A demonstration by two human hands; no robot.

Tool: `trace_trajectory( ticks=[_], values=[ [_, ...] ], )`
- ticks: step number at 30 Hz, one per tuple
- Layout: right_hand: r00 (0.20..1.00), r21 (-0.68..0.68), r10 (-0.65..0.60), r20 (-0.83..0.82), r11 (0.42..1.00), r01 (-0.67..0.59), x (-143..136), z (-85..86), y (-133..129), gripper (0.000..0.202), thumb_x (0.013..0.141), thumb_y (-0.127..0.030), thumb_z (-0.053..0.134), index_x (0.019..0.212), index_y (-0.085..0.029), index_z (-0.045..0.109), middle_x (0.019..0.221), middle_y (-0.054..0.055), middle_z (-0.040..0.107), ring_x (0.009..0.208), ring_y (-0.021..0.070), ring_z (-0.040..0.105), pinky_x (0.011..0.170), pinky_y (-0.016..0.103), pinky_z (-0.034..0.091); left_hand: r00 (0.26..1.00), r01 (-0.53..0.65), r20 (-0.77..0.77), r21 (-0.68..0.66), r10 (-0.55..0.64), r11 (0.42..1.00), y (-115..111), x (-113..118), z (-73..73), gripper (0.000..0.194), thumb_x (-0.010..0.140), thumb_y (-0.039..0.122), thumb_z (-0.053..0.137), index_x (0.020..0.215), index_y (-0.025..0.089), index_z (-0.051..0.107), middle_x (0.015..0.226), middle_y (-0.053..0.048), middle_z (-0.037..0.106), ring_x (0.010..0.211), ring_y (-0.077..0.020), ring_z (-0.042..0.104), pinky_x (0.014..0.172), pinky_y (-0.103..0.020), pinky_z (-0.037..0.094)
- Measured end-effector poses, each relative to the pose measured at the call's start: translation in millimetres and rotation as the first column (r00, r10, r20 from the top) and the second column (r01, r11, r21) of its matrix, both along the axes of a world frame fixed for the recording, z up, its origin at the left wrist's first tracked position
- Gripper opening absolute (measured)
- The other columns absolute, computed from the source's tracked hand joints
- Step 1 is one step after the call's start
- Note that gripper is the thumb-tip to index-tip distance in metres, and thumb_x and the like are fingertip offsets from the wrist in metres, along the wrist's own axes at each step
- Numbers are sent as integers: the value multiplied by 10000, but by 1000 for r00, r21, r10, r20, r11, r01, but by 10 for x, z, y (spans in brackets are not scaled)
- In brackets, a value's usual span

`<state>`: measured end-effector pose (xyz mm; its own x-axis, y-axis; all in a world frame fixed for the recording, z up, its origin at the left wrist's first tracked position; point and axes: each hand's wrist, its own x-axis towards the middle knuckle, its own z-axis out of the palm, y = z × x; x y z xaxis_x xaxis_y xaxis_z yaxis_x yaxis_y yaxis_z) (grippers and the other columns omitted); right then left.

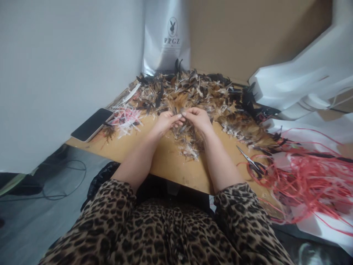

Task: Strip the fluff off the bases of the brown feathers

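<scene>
Over the middle of the wooden table (121, 147), both hands meet at the near side of a wide heap of brown and black feathers (198, 88). My left hand (168, 122) is closed, thumb against fingers, on the base of a small brown feather bunch (176, 101). Touching or nearly touching it, my right hand (197, 119) pinches the same bunch from the other side. The bunch fans out upward, away from me. Its stems are mostly hidden by the fingertips. Below the hands lie loose feathers with pale fluffy ends (189, 151).
A phone (92, 124) and pink and white strips (128, 118) lie left. Scissors (252, 161) rest at right beside tangled red strings (311, 180). Behind the heap stands a silvery bag (168, 40). White foam-like pieces (298, 81) rise at the right.
</scene>
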<state>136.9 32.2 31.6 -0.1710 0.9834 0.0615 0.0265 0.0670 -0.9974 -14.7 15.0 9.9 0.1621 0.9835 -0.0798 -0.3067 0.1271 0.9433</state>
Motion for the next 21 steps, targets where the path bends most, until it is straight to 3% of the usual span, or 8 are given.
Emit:
trace_trajectory(
  ticks=[6, 13, 21],
  values=[
    [999, -44, 1, -52, 999, -3, -20, -53, 18, 368, 509, -430, 797, 681, -162, 613, 546, -46, 556, 465, 53, 410, 462, 207, 315, 999, 43, 0, -19, -43, 999, -21, 17, 12, 97, 768, 175, 681, 762, 79, 675, 680, -52, 704, 512, -44, 597, 509, -138, 445],
    [999, -24, -27, -32, 999, 26, -54, -82, 16, 383, 520, -480, 770, 676, -182, 585, 582, -42, 562, 499, 72, 466, 480, 217, 374, 993, 94, 81, -118, -85, 989, -7, 12, -17, 120, 774, 172, 683, 780, 54, 658, 768, -105, 727, 550, -61, 633, 505, -145, 460],
    [996, -78, 2, -85, 997, -8, -59, -88, 10, 378, 487, -438, 805, 658, -183, 584, 573, -50, 561, 498, 76, 485, 489, 222, 388, 991, 124, 60, -105, -118, 987, -23, 5, -5, 128, 754, 164, 698, 721, 54, 641, 744, -110, 725, 518, -59, 618, 493, -147, 466]
  ],
)
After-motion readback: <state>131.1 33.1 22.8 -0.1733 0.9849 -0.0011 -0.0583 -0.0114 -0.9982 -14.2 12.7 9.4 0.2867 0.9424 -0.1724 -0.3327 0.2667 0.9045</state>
